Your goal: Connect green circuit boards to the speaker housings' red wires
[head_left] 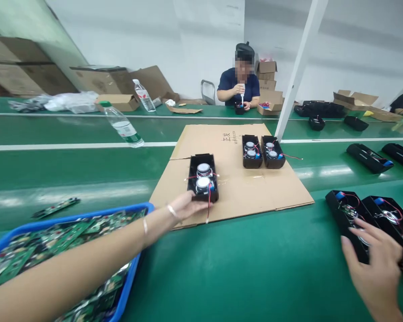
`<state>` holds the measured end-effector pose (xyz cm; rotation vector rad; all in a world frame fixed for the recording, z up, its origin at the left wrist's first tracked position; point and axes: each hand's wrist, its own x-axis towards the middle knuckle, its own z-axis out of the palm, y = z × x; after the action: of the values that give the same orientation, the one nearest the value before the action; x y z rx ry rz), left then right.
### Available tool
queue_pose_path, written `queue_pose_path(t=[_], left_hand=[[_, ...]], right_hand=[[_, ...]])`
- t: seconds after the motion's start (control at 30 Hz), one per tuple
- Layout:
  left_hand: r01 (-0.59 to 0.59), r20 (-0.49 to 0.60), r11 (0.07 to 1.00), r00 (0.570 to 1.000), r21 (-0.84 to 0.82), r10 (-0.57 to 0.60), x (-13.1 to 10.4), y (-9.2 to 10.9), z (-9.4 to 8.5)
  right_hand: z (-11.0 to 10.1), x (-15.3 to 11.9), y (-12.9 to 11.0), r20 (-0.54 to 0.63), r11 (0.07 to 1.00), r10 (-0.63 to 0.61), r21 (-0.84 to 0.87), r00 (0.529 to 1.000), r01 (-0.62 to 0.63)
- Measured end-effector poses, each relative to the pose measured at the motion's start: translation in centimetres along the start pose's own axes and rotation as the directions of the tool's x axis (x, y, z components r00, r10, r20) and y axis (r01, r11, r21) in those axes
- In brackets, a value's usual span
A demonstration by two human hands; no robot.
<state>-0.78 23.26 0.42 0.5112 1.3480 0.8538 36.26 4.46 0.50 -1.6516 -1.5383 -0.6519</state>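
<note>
My left hand (190, 206) grips the near end of a black speaker housing (203, 178) on the cardboard sheet (174, 188). Two round silver speakers and red wires show inside it. On the right, my right hand (372, 243) has its fingers spread over another black housing (336, 205), which holds a blue part and a round speaker. One more housing (376, 205) lies right beside that one. Two further housings (252, 156) (272, 156) stand side by side at the back right of the cardboard.
A blue basket (134, 268) full of green circuit boards stands at the left, with a loose board (55, 208) behind it. Two bottles (122, 126) (143, 96) lie beyond. A white post (297, 71) rises behind the cardboard. Across the table a person (240, 85) works on a housing. More housings (369, 157) lie right.
</note>
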Motion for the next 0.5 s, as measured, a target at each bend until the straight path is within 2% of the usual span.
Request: queue_pose_path(t=[0.07, 0.13, 0.17, 0.2, 0.27, 0.3, 0.4, 0.5], left_hand=[[0.043, 0.071, 0.997, 0.996, 0.064, -0.047, -4.2, -2.5, -1.6], [0.077, 0.153, 0.986, 0.983, 0.148, -0.1, -7.8, -4.3, -3.1], [0.091, 0.193, 0.976, 0.973, 0.197, -0.13, -9.2, -4.8, -3.7], [0.102, 0.227, 0.963, 0.961, 0.249, -0.16, -10.2, -5.2, -4.1], [0.108, 0.275, 0.93, 0.938, 0.351, -0.213, -11.3, -5.4, -4.7], [0.104, 0.29, 0.913, 0.929, 0.394, -0.231, -11.4, -5.3, -4.7], [0.077, 0.314, 0.871, 0.914, 0.486, -0.256, -11.0, -4.9, -4.5], [0.056, 0.321, 0.855, 0.913, 0.516, -0.253, -10.2, -4.6, -4.0]], right_hand=[[1.0, 0.5, -3.6, 0.048, 0.967, -0.21, 0.157, 0.976, 0.201], [1.4, 0.3, -7.6, 0.116, 0.882, -0.383, 0.341, 0.916, 0.325], [1.5, -0.2, -9.8, 0.136, 0.82, -0.471, 0.432, 0.871, 0.376], [1.5, -0.8, -12.0, 0.134, 0.745, -0.561, 0.512, 0.817, 0.428], [1.5, -2.5, -16.3, 0.05, 0.591, -0.698, 0.604, 0.714, 0.535], [1.6, -3.5, -18.3, 0.011, 0.555, -0.72, 0.609, 0.694, 0.567], [2.5, -6.4, -23.0, 0.035, 0.619, -0.684, 0.556, 0.728, 0.555], [3.7, -8.0, -25.6, 0.135, 0.674, -0.667, 0.528, 0.733, 0.516]])
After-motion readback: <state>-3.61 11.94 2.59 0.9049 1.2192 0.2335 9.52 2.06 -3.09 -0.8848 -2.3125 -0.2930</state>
